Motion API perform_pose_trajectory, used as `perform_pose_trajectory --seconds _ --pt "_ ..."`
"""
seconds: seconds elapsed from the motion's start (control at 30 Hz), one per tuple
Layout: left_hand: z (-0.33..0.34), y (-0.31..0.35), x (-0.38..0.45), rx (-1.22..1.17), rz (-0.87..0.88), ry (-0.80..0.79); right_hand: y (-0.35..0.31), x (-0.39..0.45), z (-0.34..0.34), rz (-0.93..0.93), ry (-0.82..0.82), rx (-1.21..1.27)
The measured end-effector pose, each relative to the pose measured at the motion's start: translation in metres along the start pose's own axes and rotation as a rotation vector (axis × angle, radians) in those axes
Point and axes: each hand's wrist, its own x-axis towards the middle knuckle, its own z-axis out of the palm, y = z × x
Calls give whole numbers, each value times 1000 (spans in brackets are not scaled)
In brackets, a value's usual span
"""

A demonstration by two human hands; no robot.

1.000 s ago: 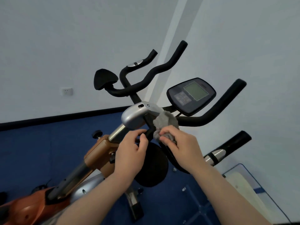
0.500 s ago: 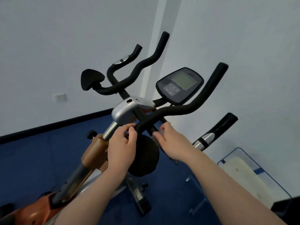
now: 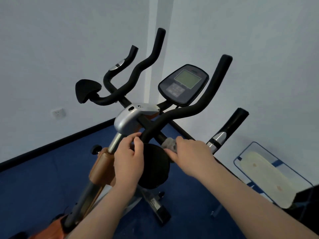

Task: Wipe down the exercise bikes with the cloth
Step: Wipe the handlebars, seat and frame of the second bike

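We are partway through wiping the exercise bike (image 3: 131, 121), working at the handlebar junction below the console (image 3: 183, 84). Our left hand (image 3: 128, 161) has its grip clenched round the near end of the foam handlebar (image 3: 181, 114), steadying it. Our right hand (image 3: 189, 150) grasps the grey cloth (image 3: 170, 143), bunched under the fingers and pressed against the black crossbar (image 3: 160, 135) just beside the round elbow pad (image 3: 153, 166). We judge the step in hand to be rubbing that bar. The next move likely calls for sliding the cloth along the bar towards the right grip, keeping pressure steady, then on to the console.
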Motion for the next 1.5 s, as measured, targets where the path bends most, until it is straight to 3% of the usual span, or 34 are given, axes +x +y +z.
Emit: perform_pose_trajectory --seconds 0.13,0.3,0.47,0.57,0.63,0.73,0.83,0.97,1.1,1.23,1.37,1.5 --pt "1 2 0 -23 -11 -9 -2 34 -2 10 -142 166" --pt "0 2 0 -22 22 -4 -7 53 -5 -22 -146 535" --pt "0 1 0 -32 52 -10 20 21 -3 -177 -202 146" --pt "0 1 -1 -15 79 7 15 29 -7 -137 -222 201" --pt "-1 5 -3 30 131 4 2 35 -6 -129 -161 271" --pt "0 16 -7 131 336 1 -6 18 6 -172 74 175" --pt "10 35 -12 245 519 -63 20 -14 12 -282 236 149" --pt "37 63 -13 279 460 -340 71 -31 3 -447 362 67" --pt "51 66 -15 582 506 -364 118 -15 -16 -247 594 140" --pt "49 63 -14 697 521 -364 96 -25 7 -178 622 220" --pt "50 63 -16 746 516 -374 89 -34 18 -458 566 69" --pt "49 63 -17 690 467 -378 128 -17 -8 -301 618 67"
